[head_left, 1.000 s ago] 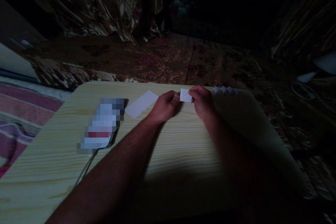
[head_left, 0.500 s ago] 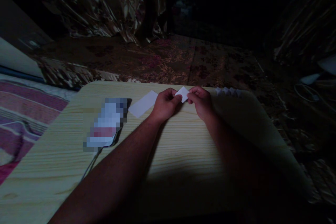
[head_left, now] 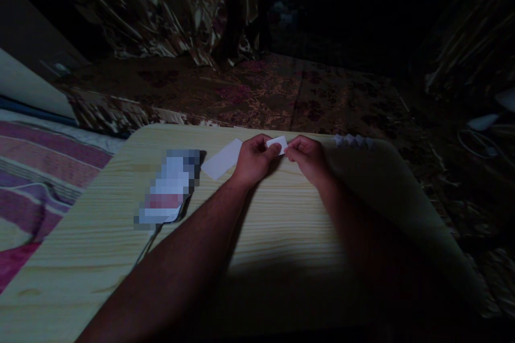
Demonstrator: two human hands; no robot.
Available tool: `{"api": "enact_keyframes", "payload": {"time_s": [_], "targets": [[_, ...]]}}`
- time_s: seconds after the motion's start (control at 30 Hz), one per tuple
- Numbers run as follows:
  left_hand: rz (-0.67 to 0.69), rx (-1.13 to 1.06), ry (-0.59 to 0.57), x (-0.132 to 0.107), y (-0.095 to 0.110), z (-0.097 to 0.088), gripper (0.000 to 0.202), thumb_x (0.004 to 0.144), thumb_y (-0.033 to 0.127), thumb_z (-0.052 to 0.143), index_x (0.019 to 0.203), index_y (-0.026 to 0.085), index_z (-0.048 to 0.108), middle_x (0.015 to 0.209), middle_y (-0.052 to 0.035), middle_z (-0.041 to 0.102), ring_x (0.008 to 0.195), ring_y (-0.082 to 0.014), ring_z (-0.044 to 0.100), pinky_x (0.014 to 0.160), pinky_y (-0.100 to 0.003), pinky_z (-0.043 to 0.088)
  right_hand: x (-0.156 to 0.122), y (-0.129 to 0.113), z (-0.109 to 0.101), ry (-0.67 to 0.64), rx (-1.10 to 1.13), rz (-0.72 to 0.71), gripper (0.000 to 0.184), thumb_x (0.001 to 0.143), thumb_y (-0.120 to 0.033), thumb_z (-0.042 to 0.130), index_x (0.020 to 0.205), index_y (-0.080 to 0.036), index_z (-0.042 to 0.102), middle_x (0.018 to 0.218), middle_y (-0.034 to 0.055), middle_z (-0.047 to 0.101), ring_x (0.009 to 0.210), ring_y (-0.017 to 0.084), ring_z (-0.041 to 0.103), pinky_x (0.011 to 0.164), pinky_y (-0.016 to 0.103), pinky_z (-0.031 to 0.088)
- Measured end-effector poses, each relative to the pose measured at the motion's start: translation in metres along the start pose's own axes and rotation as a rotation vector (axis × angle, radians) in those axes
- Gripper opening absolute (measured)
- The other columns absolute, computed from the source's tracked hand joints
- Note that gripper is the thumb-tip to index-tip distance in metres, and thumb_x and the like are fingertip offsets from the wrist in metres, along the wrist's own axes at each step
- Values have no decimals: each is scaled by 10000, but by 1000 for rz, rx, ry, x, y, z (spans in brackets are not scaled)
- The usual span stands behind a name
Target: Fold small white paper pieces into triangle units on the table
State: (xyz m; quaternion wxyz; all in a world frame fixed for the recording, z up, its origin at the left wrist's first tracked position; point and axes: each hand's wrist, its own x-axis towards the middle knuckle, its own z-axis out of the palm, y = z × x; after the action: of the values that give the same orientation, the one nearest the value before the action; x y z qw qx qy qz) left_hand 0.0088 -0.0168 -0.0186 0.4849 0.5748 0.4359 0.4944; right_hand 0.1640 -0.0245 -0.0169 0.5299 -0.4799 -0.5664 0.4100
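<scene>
My left hand (head_left: 252,159) and my right hand (head_left: 308,156) meet near the far edge of a light wooden table (head_left: 277,225). Both pinch a small folded piece of white paper (head_left: 277,143) between thumbs and fingertips, held just above the tabletop. A flat white paper slip (head_left: 222,158) lies on the table just left of my left hand. A row of small folded white paper pieces (head_left: 354,141) sits at the far edge, to the right of my right hand.
A blurred-out flat object (head_left: 171,187) with a cable (head_left: 147,246) running toward me lies on the table's left part. Patterned dark fabric (head_left: 257,91) covers the floor beyond. A striped mat (head_left: 36,171) lies at the left. The right side is in deep shadow.
The small paper looks narrower now, turned or folded between my fingers. Both hands have drawn slightly closer together. The view has shifted a little.
</scene>
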Motion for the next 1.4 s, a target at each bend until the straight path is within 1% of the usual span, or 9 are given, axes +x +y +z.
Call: {"api": "enact_keyframes", "payload": {"time_s": [0.07,0.2,0.33,0.63,0.9,1.0,1.13,1.23,1.4], "targets": [[4,-2,6,0,0,0,233,755,380,666,751,166,577,638,14,569,552,-100,461,523,-230,349,0,-2,1,3,-5,-3,94,682,-240,657,689,-190,578,549,-54,543,505,90,456,499,236,320],[47,86,-71,-2,0,0,217,755,364,657,746,160,586,649,11,572,566,-105,463,541,-237,358,-1,-4,1,47,24,25,132,698,-292,665,758,-185,615,591,-42,577,529,101,494,517,242,370],[89,150,-111,-2,-2,-1,198,763,344,645,735,156,590,665,6,579,593,-112,473,560,-242,362,-1,-2,1,71,-13,7,114,713,-289,655,712,-178,632,571,-33,577,528,105,499,511,244,370],[118,205,-100,-3,-2,0,174,759,328,636,745,159,599,694,-11,615,627,-132,506,595,-250,383,0,-1,-1,35,-45,8,134,709,-308,663,699,-175,665,572,-26,587,537,110,500,513,247,363],[142,291,-91,-4,-3,0,167,776,326,621,766,160,610,681,-10,608,610,-126,491,567,-245,369,0,1,-1,40,-61,4,76,689,-246,659,670,-173,660,609,-12,620,577,122,536,538,247,391],[137,304,-98,-4,-3,0,161,765,314,627,763,154,616,664,-6,598,588,-118,473,544,-242,356,-2,0,1,74,-105,-19,66,690,-234,649,658,-176,645,591,-22,604,568,118,525,536,243,384],[113,281,-107,-3,-3,-1,191,759,338,636,754,149,613,673,-11,603,593,-119,485,543,-244,364,-3,-2,4,105,-148,-53,80,707,-239,633,651,-181,630,577,-29,591,560,115,516,536,241,382],[87,260,-107,-3,-2,-1,202,753,345,641,743,146,610,672,-15,607,590,-119,489,536,-243,364,-4,-3,4,91,-148,-60,74,711,-245,636,675,-182,645,595,-23,609,564,116,525,537,242,388],[90,283,-122,-2,-2,0,221,741,359,654,727,142,615,654,-11,603,580,-114,481,529,-236,349,-3,0,3,58,-141,-41,77,704,-248,645,698,-173,655,611,-19,624,575,118,549,542,238,404]]}}
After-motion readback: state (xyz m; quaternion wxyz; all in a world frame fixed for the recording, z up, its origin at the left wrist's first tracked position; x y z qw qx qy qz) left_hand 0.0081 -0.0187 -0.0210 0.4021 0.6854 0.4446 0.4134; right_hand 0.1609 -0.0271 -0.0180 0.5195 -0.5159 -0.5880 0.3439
